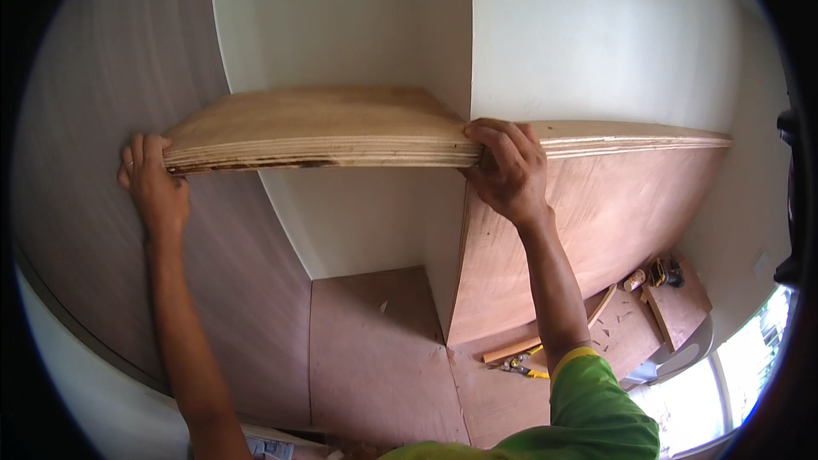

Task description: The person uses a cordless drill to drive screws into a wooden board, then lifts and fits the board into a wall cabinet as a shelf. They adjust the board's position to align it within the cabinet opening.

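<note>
A thick plywood board [319, 125] lies level across a recess, its layered front edge facing me and a dark stain low on its left part. My left hand [155, 175] grips its front left corner beside a brown wood panel. At the front right corner my right hand [509, 162] is closed round the edge, fingers on top and thumb below. Just right of that hand is the layered top edge of a reddish plywood structure [571, 230]. Part of the board's right end is hidden by my right hand.
The tall brown panel [111, 60] stands at left; white walls [596, 34] rise behind. On the reddish plywood surface [383, 358] below lie yellow-handled pliers or snips [530, 366], wood strips [656, 319], scraps and a dark power tool [665, 273]. A bright opening is at lower right.
</note>
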Tool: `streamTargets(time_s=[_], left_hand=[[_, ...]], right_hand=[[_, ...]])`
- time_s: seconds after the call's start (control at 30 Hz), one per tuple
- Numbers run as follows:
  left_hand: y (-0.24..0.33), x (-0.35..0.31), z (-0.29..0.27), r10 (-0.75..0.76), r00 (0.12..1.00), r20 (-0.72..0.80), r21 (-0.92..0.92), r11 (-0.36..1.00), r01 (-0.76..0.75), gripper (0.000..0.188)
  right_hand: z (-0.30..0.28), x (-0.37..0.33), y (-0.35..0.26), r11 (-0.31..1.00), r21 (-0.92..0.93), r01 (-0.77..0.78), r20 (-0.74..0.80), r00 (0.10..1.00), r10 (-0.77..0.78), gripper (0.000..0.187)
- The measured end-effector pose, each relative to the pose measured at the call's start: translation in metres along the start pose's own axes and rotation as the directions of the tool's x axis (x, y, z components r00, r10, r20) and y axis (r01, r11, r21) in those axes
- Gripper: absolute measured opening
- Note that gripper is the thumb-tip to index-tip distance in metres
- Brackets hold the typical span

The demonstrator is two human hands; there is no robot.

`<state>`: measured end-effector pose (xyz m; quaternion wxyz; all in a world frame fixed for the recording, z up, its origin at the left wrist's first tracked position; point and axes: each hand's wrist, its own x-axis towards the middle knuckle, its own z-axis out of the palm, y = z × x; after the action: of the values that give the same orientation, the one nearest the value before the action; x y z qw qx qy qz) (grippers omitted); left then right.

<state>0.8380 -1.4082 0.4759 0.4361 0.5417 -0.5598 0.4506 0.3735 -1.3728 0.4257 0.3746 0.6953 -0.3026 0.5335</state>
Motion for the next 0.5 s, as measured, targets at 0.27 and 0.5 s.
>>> streamTargets(time_s=[0.27,0.5], left_hand=[[0.001,0.005,-0.004,-0.039,0.997,0.061,0.000,0.999,0.039,0.050],[-0.002,-0.001,0.002,-0.008,1.000,0.001,-0.006,1.000,0.008,0.051]], right_hand=[[-0.002,0.002,-0.004,1.000,0.005,-0.030,0.029,0.999,0.029,0.060],[-0.012,0.005,0.001,1.000,0.001,0.009,0.141,0.990,-0.009,0.059]])
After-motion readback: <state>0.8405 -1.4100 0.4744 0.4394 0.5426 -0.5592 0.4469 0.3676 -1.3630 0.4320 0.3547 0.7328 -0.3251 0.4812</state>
